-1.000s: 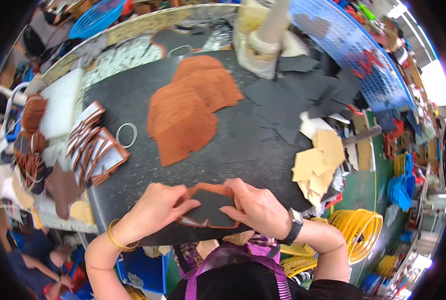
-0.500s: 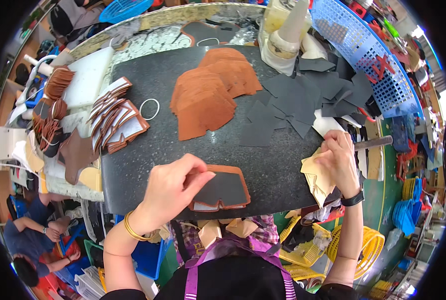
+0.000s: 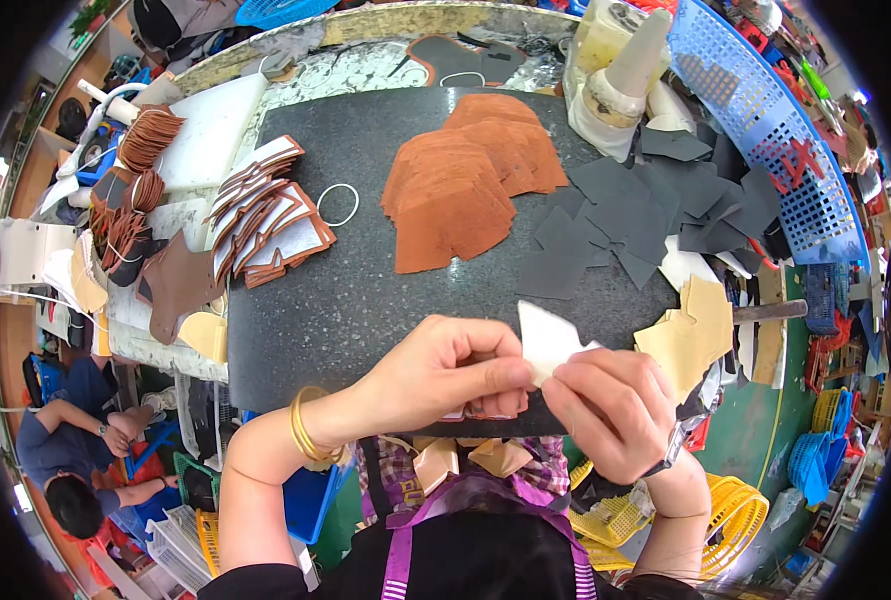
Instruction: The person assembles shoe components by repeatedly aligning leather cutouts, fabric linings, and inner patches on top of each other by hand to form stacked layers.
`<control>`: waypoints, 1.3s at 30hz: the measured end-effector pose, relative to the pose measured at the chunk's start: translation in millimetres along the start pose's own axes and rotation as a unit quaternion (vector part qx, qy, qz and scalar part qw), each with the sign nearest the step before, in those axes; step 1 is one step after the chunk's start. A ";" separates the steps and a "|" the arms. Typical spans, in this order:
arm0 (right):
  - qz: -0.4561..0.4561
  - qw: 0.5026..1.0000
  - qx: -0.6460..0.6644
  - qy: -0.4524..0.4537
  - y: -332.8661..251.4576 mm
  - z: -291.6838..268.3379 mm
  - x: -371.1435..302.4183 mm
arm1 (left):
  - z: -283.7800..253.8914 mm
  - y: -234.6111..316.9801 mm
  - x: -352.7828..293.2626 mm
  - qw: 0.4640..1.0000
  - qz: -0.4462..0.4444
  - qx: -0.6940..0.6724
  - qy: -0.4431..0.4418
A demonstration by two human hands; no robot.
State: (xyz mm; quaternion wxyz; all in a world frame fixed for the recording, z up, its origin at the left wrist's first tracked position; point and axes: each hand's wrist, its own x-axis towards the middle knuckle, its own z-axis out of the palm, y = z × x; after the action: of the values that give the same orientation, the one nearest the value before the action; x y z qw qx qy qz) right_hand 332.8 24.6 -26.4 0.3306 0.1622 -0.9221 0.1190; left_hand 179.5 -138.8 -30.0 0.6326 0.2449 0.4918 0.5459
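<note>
A small white cut piece (image 3: pixel 547 336) with a pointed, notched outline is held up above the near edge of the table. My left hand (image 3: pixel 466 368) pinches its lower left side between thumb and forefinger. On the other side, the fingertips of my right hand (image 3: pixel 614 405) close on its lower right part. Under my left hand, a reddish-brown leather piece (image 3: pixel 506 404) lies at the table edge, mostly covered by my fingers. Beyond my right hand rests a stack of cream cut pieces (image 3: pixel 688 337).
On the dark table (image 3: pixel 316 340) lie a fanned pile of brown leather pieces (image 3: pixel 451 205), dark grey pieces (image 3: pixel 616 205), white-faced brown pieces (image 3: pixel 271 220) and a white ring (image 3: pixel 340 205). A cone-topped container (image 3: pixel 611 105) and blue basket (image 3: pixel 766 110) stand at the far right.
My right hand has moved left from the cream stack, bringing a white piece to my left hand. My left hand has moved right and now pinches it too. The view has shifted slightly.
</note>
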 end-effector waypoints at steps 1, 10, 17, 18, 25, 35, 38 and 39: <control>0.000 1.000 0.004 -0.001 -2.2 4.1 2.3 | 5.3 6.6 -6.5 0.999 -0.023 -0.017 0.027; 0.105 0.921 0.375 0.014 -15.2 29.0 9.8 | -16.2 -14.7 -29.8 0.994 0.037 -0.095 -0.030; 0.135 0.949 0.278 -0.057 -9.7 32.0 16.9 | -11.3 -25.9 -26.5 0.970 -0.079 -0.231 -0.011; 0.099 0.966 0.236 -0.023 -9.4 32.3 13.7 | -15.6 -33.7 -29.7 0.960 -0.083 -0.266 -0.037; 0.141 0.962 0.149 -0.180 -4.4 -5.2 2.9 | -36.4 -44.8 -82.9 0.948 -0.076 0.302 -0.060; 0.432 0.806 0.344 -0.213 -10.8 18.0 2.1 | -16.6 -37.3 -51.1 0.908 0.157 0.322 0.217; 0.501 0.753 0.364 -0.225 -9.3 28.1 -2.1 | -24.1 -47.4 -36.5 0.865 0.121 0.427 0.234; 0.485 0.766 0.363 -0.214 -10.0 32.8 -7.8 | -27.7 -51.2 -33.2 0.860 0.120 0.443 0.223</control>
State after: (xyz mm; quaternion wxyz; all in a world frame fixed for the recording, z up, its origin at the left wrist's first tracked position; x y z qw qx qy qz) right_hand 323.5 6.4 -55.0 -0.0607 -0.1773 -0.8126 0.5519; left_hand 180.6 -190.6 -72.6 0.2608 0.4282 0.7763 0.3820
